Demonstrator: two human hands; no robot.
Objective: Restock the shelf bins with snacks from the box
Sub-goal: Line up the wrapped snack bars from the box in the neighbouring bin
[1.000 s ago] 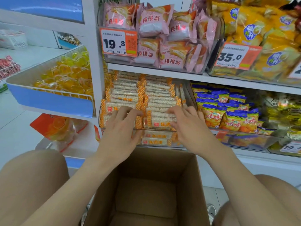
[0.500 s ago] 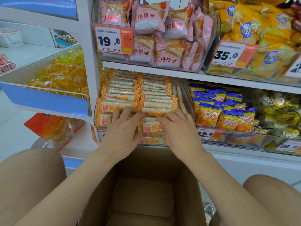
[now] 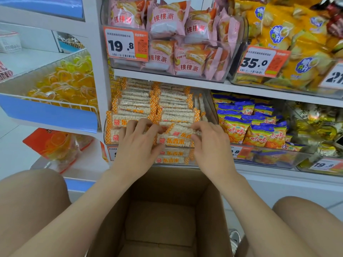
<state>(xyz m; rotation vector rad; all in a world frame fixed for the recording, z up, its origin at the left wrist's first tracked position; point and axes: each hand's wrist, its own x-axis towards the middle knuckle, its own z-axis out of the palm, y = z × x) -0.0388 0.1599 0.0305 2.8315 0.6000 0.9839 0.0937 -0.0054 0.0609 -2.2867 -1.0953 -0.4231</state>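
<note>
A clear shelf bin (image 3: 209, 106) on the lower shelf is packed with rice snack packets (image 3: 141, 101) that have orange checked ends. My left hand (image 3: 137, 145) rests on the front left stack, fingers lightly bent. My right hand (image 3: 211, 147) pinches the right end of a tilted rice snack packet (image 3: 178, 132) on the front right stack. Below my arms the brown cardboard box (image 3: 207, 210) stands open, and only its bare bottom shows.
Pink pie packs (image 3: 167, 21) fill the bin above, behind a 19.8 price tag (image 3: 126, 44). Blue and orange snack bags (image 3: 248, 125) sit in the bin to the right. A wire basket of yellow jellies (image 3: 65, 84) is on the left. My knees flank the box.
My hands have drawn closer together over the front stacks. One packet on the front right stack has been tipped up at an angle between my fingers.
</note>
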